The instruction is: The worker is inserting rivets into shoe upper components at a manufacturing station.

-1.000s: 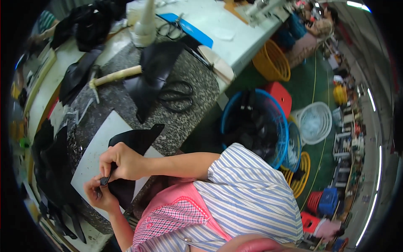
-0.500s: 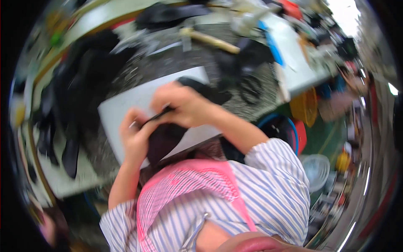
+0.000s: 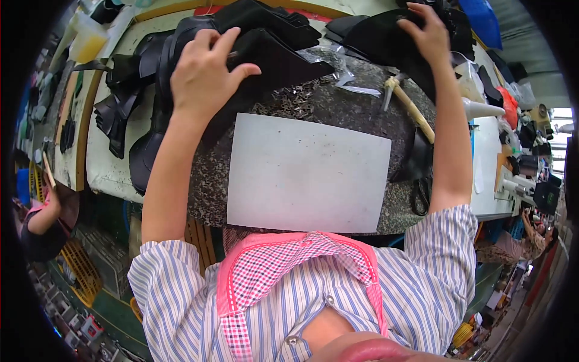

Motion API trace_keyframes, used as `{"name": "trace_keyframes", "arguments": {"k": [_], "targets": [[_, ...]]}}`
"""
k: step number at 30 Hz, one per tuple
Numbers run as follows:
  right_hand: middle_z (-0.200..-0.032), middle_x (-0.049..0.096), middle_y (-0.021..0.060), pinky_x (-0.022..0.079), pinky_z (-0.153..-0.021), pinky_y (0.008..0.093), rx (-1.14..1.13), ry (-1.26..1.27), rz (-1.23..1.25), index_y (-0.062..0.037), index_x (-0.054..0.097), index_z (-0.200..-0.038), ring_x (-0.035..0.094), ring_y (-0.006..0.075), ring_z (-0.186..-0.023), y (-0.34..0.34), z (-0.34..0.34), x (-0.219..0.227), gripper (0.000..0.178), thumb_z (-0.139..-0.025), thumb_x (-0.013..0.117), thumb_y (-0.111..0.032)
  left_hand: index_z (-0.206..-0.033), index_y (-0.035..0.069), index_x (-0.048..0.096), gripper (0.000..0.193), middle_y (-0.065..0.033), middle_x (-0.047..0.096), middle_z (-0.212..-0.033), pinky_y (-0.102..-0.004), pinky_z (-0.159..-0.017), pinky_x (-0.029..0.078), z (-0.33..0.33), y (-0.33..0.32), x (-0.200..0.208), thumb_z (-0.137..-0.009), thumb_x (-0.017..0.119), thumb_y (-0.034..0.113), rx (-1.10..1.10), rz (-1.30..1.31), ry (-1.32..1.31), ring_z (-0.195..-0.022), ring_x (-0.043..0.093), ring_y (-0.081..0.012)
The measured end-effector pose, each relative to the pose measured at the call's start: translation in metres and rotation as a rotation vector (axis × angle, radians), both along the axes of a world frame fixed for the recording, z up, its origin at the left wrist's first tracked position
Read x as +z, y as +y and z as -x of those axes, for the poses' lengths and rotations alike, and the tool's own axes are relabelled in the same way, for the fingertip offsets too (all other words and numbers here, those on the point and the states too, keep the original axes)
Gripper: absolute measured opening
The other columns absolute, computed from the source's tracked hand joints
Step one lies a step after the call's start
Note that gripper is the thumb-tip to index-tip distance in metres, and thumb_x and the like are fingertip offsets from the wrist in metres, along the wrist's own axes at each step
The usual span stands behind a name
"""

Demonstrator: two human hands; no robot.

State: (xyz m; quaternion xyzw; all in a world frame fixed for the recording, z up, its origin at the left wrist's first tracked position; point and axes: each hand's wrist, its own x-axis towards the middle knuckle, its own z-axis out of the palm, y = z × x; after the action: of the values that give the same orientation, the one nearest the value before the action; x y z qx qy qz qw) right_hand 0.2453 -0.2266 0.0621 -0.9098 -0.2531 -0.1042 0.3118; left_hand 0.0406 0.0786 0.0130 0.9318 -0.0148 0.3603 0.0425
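1. Head view: I count one white board (image 3: 307,175), smooth and four-cornered, on one speckled slab (image 3: 208,202).
2. Beyond the board's left corner, the left hand (image 3: 206,75) holds thumb and fingers apart at one pile of black, leathery pieces (image 3: 277,57).
3. Beyond its right corner, the right hand (image 3: 431,37), likewise spread, is over another black pile (image 3: 380,39); contact, I cannot tell.
4. One wooden-handled hammer (image 3: 413,111) lies beyond the board's right edge.

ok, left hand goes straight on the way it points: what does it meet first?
Likely the black pieces just beyond the left hand; depth is unclear, it may be touching them.
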Motion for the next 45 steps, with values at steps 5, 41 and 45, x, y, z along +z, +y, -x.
{"name": "trace_keyframes", "arguments": {"k": [5,41,45], "targets": [[-0.084,0.06,0.009,0.044,-0.069,0.0294,0.222,-0.625,0.05,-0.0052,0.06,-0.088,0.057,0.024,-0.079,0.049,0.027,-0.061,0.021,-0.071,0.065,-0.015,-0.098,0.013,0.055,0.046,-0.0021,0.052,-0.089,-0.0309,-0.065,0.045,-0.012,0.017,-0.037,-0.058,0.072,0.031,0.103,-0.006,0.13,-0.08,0.051,-0.0216],[-0.065,0.053,0.0014,0.04,-0.055,0.0222,0.274,0.373,-0.094,-0.0032,0.06,-0.083,0.05,0.008,-0.06,0.044,0.133,-0.127,0.016,-0.068,0.062,0.001,-0.093,0.003,0.06,0.03,-0.0078,0.058,-0.068,-0.0266,-0.059,0.045,-0.01,-0.063,-0.046,-0.067,0.068,0.013,-0.302,0.81,0.651,-0.06,0.055,-0.016],[-0.066,0.055,0.0028,0.041,-0.057,0.022,0.327,0.223,-0.047,-0.0032,0.06,-0.082,0.052,0.009,-0.061,0.045,0.128,-0.128,0.016,-0.067,0.063,0.0,-0.089,0.001,0.061,0.024,-0.0091,0.06,-0.071,-0.0262,-0.061,0.045,-0.006,-0.073,-0.052,-0.069,0.067,0.014,-0.419,0.826,0.547,-0.064,0.057,-0.0164]]}}
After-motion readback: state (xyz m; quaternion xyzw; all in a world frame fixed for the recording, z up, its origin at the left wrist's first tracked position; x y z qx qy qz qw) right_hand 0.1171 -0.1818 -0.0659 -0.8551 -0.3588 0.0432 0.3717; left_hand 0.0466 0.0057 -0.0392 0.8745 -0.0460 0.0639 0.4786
